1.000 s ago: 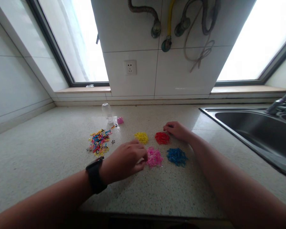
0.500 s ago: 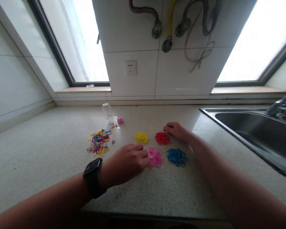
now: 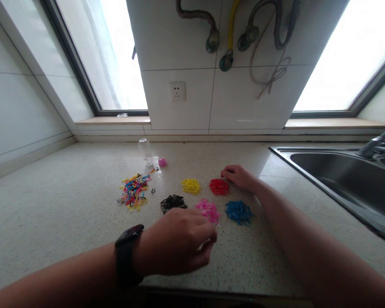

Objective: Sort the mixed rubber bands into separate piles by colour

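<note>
My left hand, with a black watch on its wrist, hovers in front of a pink pile of small rubber bands. Its thumb and fingers are closed together, and whatever they hold is too small to see. Behind it lies a black pile of rubber bands, partly covered by the hand. My right hand rests beside a red pile of rubber bands, fingertips curled together, their contents hidden. A blue pile and a yellow pile lie close by.
A mixed-colour heap of bands lies on the left of the speckled counter, a few stray bands near it. Behind are a clear bottle and a pink cap. A steel sink is at the right.
My left hand has moved toward me and slightly right, from the pink pile's left edge to in front of it, uncovering the black pile. My right hand stays by the red pile.
</note>
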`<act>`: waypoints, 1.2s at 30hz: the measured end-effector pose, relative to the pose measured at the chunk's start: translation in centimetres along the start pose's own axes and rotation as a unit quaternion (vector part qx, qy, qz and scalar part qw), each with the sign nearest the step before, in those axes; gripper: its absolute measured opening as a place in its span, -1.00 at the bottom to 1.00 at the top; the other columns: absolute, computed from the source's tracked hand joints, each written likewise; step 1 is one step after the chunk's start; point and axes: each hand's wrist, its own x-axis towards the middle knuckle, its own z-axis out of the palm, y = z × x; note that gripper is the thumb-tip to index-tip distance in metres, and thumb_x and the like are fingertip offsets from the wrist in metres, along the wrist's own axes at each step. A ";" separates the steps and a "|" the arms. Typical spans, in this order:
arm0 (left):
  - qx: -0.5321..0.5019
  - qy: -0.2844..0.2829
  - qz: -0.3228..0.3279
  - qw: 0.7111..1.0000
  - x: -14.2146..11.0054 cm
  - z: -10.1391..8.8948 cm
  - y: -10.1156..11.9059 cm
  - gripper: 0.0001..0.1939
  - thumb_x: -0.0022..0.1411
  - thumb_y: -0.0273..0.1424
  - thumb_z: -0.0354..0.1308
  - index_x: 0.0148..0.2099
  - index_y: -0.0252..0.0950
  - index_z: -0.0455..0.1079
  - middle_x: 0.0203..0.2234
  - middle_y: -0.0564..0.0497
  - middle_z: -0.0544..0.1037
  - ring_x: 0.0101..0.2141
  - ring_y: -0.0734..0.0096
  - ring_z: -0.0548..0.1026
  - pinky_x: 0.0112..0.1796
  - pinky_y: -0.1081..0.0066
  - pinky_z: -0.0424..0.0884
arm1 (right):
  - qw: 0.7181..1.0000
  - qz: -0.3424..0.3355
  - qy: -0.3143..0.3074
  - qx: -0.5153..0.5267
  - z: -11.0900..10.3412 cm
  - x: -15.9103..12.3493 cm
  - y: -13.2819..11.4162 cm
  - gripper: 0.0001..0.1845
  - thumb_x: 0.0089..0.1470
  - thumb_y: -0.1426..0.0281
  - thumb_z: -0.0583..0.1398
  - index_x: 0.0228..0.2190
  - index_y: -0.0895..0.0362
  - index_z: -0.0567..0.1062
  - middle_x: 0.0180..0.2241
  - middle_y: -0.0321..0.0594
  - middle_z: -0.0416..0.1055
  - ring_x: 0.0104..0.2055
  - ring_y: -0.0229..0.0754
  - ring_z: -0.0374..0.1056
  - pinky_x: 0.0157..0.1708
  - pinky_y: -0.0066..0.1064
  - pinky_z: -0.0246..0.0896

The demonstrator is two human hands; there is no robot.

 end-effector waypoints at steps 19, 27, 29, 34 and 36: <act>-0.004 -0.007 0.187 0.982 -1.1 4.7 1.3 -0.87 0.32 -0.30 0.12 -0.21 -0.25 0.31 -0.46 0.14 0.46 -0.45 0.44 0.33 -0.54 0.35 0.15 | 0.997 -0.049 0.039 0.048 -0.6 -1.2 -2.1 -0.68 0.11 0.18 0.16 -0.35 0.18 0.53 -0.51 -0.24 0.43 -0.45 -0.22 0.32 -0.39 -0.38 0.19; 0.012 -0.013 0.189 0.982 -1.0 4.5 1.3 -0.83 0.34 -0.26 0.11 -0.22 -0.26 0.30 -0.44 0.11 0.48 -0.43 0.44 0.40 -0.56 0.35 0.10 | 0.988 -0.129 0.041 0.069 0.9 -0.4 -9.9 -0.73 0.15 0.24 0.16 -0.22 0.16 0.52 -0.44 -0.22 0.46 -0.45 -0.25 0.31 -0.45 -0.43 0.16; 0.011 -0.008 0.187 0.982 -1.0 4.6 1.3 -0.83 0.36 -0.26 0.10 -0.23 -0.25 0.30 -0.44 0.11 0.48 -0.43 0.44 0.40 -0.56 0.35 0.10 | 0.987 -0.161 0.009 0.013 2.0 0.8 -12.2 -0.75 0.13 0.29 0.19 -0.21 0.16 0.53 -0.37 -0.19 0.50 -0.43 -0.26 0.31 -0.41 -0.43 0.16; -0.001 0.002 0.189 0.982 -1.1 4.8 1.2 -0.81 0.37 -0.23 0.09 -0.23 -0.25 0.28 -0.46 0.14 0.46 -0.45 0.44 0.36 -0.56 0.36 0.11 | 0.967 -0.215 -0.066 -0.120 6.0 4.8 -16.7 -0.76 0.14 0.37 0.18 -0.17 0.15 0.56 -0.28 -0.17 0.57 -0.32 -0.22 0.41 -0.29 -0.44 0.17; -0.001 0.001 0.186 0.983 -1.1 4.8 1.1 -0.78 0.38 -0.21 0.08 -0.23 -0.25 0.28 -0.48 0.14 0.44 -0.46 0.44 0.34 -0.54 0.36 0.13 | 0.955 -0.226 -0.095 -0.169 7.9 6.4 -17.7 -0.75 0.13 0.41 0.17 -0.15 0.13 0.56 -0.19 -0.15 0.59 -0.20 -0.16 0.45 -0.21 -0.43 0.19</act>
